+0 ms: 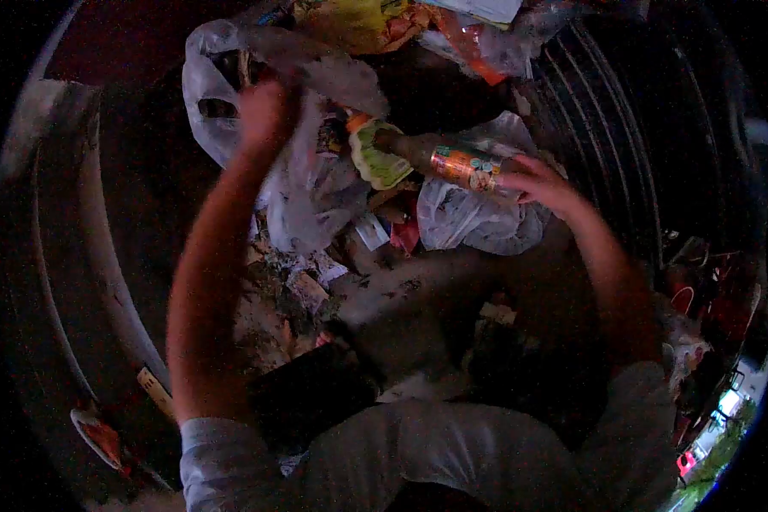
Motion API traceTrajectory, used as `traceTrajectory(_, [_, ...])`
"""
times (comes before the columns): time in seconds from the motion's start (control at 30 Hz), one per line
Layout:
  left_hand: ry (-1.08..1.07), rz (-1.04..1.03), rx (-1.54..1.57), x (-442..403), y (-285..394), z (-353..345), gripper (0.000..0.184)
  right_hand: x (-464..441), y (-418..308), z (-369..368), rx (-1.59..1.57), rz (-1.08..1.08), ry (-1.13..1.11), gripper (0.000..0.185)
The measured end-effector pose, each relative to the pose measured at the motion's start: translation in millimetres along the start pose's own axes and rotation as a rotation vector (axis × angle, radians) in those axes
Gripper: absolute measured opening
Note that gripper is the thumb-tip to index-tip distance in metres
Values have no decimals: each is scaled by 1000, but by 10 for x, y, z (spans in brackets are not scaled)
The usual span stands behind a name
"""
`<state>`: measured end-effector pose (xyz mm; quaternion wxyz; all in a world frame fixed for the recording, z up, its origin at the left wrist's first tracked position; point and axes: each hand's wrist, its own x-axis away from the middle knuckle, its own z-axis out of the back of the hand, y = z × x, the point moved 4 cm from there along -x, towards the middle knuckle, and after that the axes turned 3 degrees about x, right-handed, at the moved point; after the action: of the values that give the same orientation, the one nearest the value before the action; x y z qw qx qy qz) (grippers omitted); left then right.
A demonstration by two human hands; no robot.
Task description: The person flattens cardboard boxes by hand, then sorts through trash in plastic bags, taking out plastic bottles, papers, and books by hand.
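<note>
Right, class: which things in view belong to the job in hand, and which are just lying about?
Likely in the job:
orange-labelled bottle, in the right hand
white plastic bag, at the left hand

Apparently just lying about:
red scrap
yellow wrapping
white card-like piece

Grey ground [401, 294]: decent gap, 6 o'clock
White carrier bag [303, 209]: blocks 11 o'clock tbh
Orange-labelled bottle [465, 166]: juts across 1 o'clock
Ribbed dark surface [610, 141]: hems you in, 2 o'clock
</note>
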<state>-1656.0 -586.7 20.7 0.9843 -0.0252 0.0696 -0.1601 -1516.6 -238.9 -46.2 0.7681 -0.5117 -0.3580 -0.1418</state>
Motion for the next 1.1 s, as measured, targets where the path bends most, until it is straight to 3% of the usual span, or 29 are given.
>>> traceTrajectory(0.07, [72,25,196,-74,-327,268,20,-41,80,-2,-8,-16,-21,80])
traceTrajectory(0.17, [8,101,939,84,-676,450,21,-55,-38,-143,21,-18,-53,76])
traceTrajectory(0.23, [-204,99,1089,64,-749,812,22,-72,-157,-201,64,10,-51,70])
traceTrajectory(0.3, [-169,24,1016,76,-800,954,24,-63,-213,-278,47,28,-72,64])
traceTrajectory(0.37, [96,-124,705,49,-761,960,24,17,-309,-340,62,26,-110,56])
traceTrajectory(0.43, [-60,-90,941,41,-548,1181,25,259,-644,-481,110,1,-161,47])
traceTrajectory(0.5, [-198,-43,1128,40,-326,1355,25,283,-782,-700,-8,112,-251,38])
traceTrajectory(0.63, [-485,-21,1395,30,168,1616,30,215,-911,-1056,-187,161,-158,30])
traceTrajectory(0.73, [-674,-71,1511,115,486,1833,34,-33,-919,-989,-297,484,-136,29])
traceTrajectory(0.8, [-649,-70,1585,183,520,1939,35,-50,-1050,-534,99,504,51,29])
traceTrajectory(0.9, [-480,-30,1734,406,406,2038,37,541,-1388,-68,151,462,319,34])
traceTrajectory(1.0, [-275,2,1903,633,197,2139,39,929,-1543,177,649,536,775,41])
traceTrajectory(1.1, [-78,22,2077,962,-6,2246,42,1201,-1717,13,888,704,850,47])
